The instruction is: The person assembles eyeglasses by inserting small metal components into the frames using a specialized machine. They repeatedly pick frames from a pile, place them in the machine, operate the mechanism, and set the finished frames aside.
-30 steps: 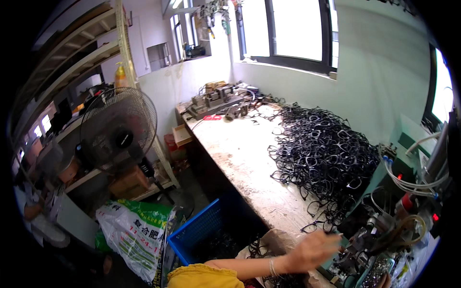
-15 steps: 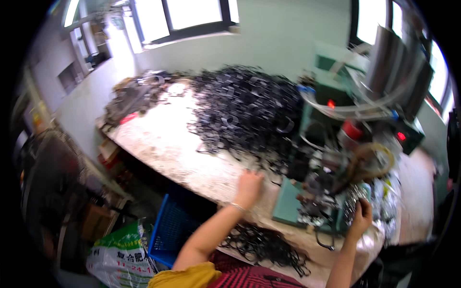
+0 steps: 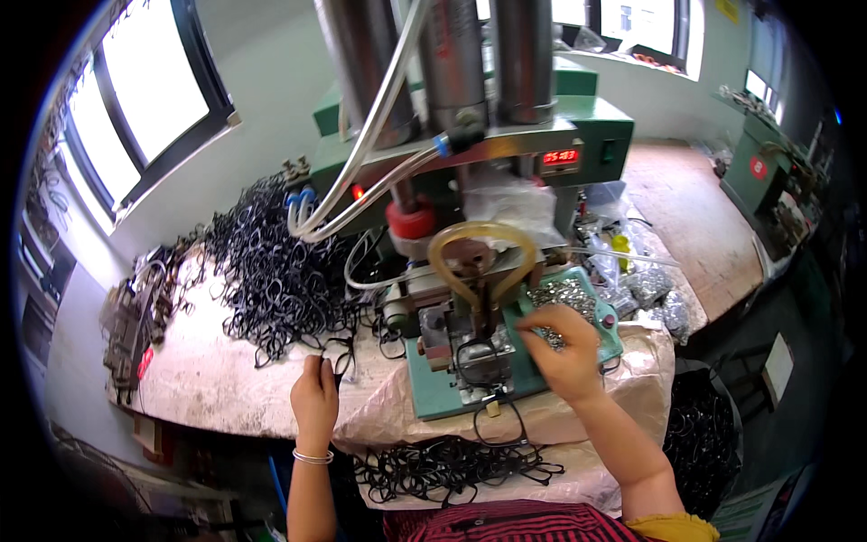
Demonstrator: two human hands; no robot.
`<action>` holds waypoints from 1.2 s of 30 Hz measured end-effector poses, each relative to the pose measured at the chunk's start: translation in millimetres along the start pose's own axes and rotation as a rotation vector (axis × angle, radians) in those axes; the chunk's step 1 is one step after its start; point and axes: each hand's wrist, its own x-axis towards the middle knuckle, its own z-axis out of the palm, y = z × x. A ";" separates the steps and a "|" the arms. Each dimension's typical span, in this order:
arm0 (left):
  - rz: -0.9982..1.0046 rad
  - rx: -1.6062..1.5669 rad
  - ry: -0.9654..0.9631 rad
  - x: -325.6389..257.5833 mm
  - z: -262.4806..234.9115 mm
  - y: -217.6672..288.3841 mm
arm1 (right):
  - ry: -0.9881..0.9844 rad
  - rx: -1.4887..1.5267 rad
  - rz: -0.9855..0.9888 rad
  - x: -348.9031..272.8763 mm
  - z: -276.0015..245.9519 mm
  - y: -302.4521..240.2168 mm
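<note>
My left hand (image 3: 314,397) is closed at the near edge of the big heap, fingertips pinched on a thin black loop (image 3: 349,354). My right hand (image 3: 562,350) is at the right side of the green press's die (image 3: 488,361), its thumb and fingers bent together. Whatever might be between those fingertips is too small to make out. Another black loop (image 3: 501,425) hangs from the front of the die. Beside the right hand is a green tray (image 3: 607,341) of small shiny metal pieces (image 3: 562,296).
Metal cylinders (image 3: 452,63) and clear air hoses (image 3: 384,99) rise above the press. A large heap of black loops (image 3: 280,271) covers the table's left part. A smaller pile (image 3: 442,470) lies along the front edge. Plastic bags (image 3: 646,285) of metal parts sit at right.
My view has swung to the right, bringing the press to the middle. The right hand has moved from the metal pieces to the die. The left hand now pinches a black loop.
</note>
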 end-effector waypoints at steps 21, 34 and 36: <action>0.464 -1.137 0.046 17.3 -15.8 163.5 | 0.002 0.675 0.474 -1.6 32.3 -38.2; 0.523 -0.896 0.117 36.1 -34.1 165.1 | 0.023 -0.738 -0.070 -13.3 -15.3 110.5; 0.574 -0.930 0.138 29.6 -27.9 166.6 | 0.077 -0.663 -0.021 -16.4 -19.9 108.5</action>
